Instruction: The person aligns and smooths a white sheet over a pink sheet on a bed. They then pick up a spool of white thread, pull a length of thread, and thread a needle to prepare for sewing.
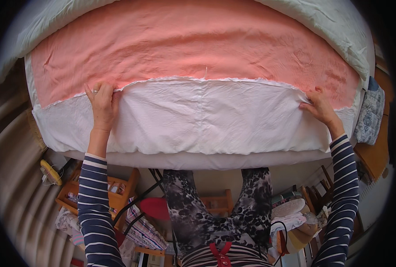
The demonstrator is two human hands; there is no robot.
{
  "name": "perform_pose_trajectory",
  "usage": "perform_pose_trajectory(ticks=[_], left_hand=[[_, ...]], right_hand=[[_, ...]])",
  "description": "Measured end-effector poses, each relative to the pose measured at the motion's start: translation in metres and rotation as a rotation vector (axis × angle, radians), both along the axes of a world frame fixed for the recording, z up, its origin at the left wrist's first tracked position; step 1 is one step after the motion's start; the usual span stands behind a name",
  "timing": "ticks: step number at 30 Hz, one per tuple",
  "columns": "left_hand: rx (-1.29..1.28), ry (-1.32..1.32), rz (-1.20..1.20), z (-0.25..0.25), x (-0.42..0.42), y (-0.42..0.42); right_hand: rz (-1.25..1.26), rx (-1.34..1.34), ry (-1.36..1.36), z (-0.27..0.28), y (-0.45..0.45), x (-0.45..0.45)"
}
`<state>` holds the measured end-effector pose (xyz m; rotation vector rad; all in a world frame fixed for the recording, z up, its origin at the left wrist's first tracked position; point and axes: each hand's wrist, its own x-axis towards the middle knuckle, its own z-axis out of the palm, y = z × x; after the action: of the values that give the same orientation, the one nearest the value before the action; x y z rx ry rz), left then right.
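A white sheet (171,116) lies across the near part of the bed, its frayed edge bordering a pink cloth (171,43). At the left, my left hand (103,100) pinches this edge, fingers bent over it, a ring on one finger. My right hand (319,105) grips the same edge at the right, where the fabric creases towards the thumb. A seam runs down the middle of the white sheet between my hands. Beyond the pink cloth, a thick off-white cover (328,25) is folded back across the bed.
A quilted blue-and-white item (370,111) lies by the bed's right side on a wooden surface (373,157). Below left are a wooden shelf unit (64,200) and a striped cloth (144,230). Piled fabrics (289,217) stand below right. Curtains (18,187) hang at the left.
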<state>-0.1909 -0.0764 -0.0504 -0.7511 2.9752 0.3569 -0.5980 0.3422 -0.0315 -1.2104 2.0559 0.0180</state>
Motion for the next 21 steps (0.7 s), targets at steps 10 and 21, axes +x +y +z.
perform_pose_trajectory(ticks=[10, 21], left_hand=[[-0.27, 0.329, 0.421, 0.023, 0.092, 0.042], [0.633, -1.147, 0.436, 0.007, 0.35, 0.256]], right_hand=[[-0.149, -0.596, 0.523, 0.009, -0.07, 0.131], [0.165, -0.557, 0.135, -0.028, -0.141, 0.322]])
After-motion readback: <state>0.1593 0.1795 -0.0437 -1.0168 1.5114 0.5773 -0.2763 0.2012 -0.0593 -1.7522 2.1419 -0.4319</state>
